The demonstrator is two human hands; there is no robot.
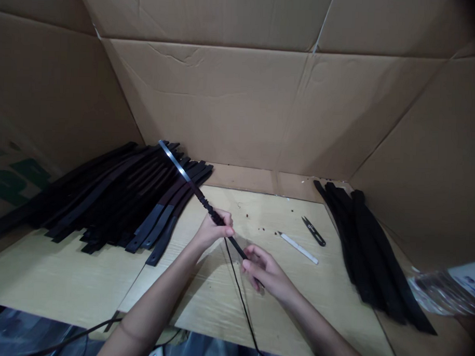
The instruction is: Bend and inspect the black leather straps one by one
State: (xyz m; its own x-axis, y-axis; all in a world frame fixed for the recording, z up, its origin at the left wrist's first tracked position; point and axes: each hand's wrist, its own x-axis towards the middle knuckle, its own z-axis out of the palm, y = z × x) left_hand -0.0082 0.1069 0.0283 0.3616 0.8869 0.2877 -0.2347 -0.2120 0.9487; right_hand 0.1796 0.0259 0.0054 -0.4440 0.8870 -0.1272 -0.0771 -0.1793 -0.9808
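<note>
A long thin strip [198, 193] slants across the middle, shiny metal at its upper left end and wrapped in black, bumpy cord lower down. My left hand [216, 230] is closed round the wrapped part. Lower right, my right hand [262, 268] holds the black lower end between thumb and fingers. From beside my left hand a loose black cord [239, 292] hangs over the table's front edge. The lower tip of the strip is partly hidden by my right hand.
Many dark curved strips [116, 194] lie piled at the left, and several more [369, 250] at the right. Black snips [314, 232] and a white pen-like tool [298, 247] rest on the wooden table [62, 281]. Cardboard walls [232, 105] surround it. A clear plastic bottle [447, 289] is far right.
</note>
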